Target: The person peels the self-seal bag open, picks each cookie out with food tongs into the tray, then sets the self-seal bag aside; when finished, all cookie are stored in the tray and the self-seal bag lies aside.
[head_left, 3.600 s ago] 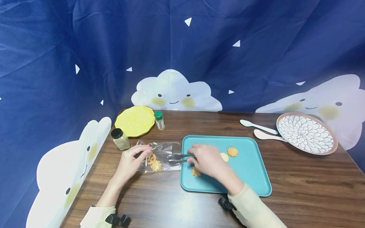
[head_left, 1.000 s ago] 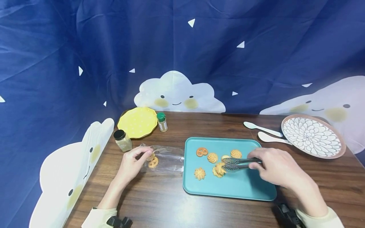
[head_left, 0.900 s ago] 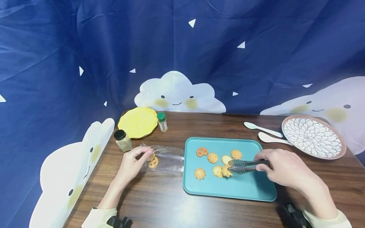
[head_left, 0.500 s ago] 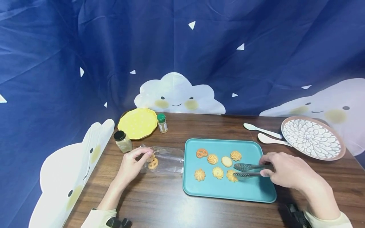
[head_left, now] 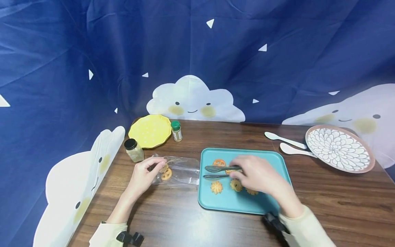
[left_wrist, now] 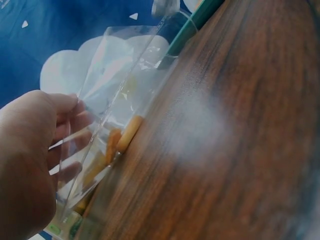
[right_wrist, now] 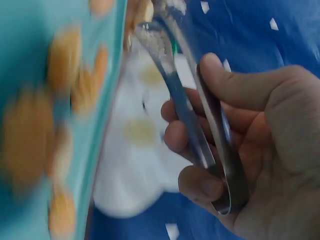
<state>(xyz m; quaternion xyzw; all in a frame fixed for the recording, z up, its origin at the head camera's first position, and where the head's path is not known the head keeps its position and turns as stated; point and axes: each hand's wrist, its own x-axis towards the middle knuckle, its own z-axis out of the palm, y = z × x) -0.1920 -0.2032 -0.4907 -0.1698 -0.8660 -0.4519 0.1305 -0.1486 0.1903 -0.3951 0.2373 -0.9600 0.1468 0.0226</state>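
Note:
My left hand (head_left: 142, 178) pinches the edge of a clear plastic bag (head_left: 186, 171) lying left of the teal tray. Inside the bag, near those fingers, are a pretzel-shaped cookie (head_left: 166, 174) and another cookie partly hidden by the hand. In my right hand (head_left: 254, 173) I grip dark tongs (head_left: 216, 168) over the left half of the tray. Their arms stand apart, and the right wrist view shows nothing between the tips. Below them lie a pretzel cookie (head_left: 219, 162) and a flower-shaped cookie (head_left: 216, 187). A ring-marked cookie (head_left: 236, 185) shows under the hand, which hides others.
The teal tray (head_left: 228, 204) sits mid-table. Behind the bag stand a black-lidded jar (head_left: 134, 151), a yellow plate (head_left: 149, 132) and a green-capped shaker (head_left: 176, 131). At the back right are two pale spoons (head_left: 288, 140) beside a petal-patterned plate (head_left: 336, 147).
Earlier the tongs carried a flower-shaped cookie rightward and let it go on the tray. Since then my right hand has swung left with the tongs. My left hand stays at the bag.

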